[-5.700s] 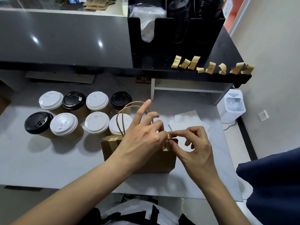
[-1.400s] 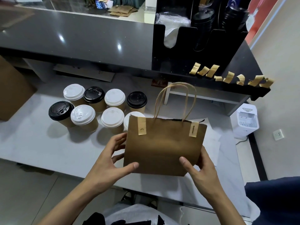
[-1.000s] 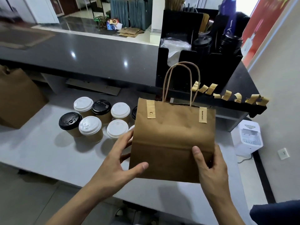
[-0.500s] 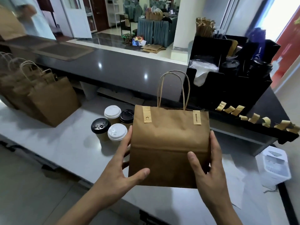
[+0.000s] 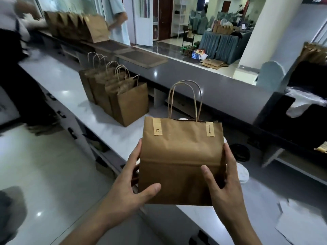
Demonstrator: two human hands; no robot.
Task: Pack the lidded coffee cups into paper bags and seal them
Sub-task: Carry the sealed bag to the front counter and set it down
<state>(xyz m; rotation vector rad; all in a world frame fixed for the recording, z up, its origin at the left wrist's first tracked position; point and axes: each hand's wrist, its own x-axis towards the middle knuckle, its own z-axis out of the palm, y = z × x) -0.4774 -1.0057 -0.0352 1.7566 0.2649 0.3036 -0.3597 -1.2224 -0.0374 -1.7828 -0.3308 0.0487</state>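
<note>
Lifted off the counter, paper bag point(image 5: 180, 156) stands upright, handles up.

A brown kraft paper bag with twisted paper handles point(image 5: 180, 156) is held upright in the air above the counter. Its folded top is closed by two tan paper sticker strips point(image 5: 157, 126), one near each upper corner. A white cup lid point(image 5: 242, 172) is partly visible behind its right edge.
</note>
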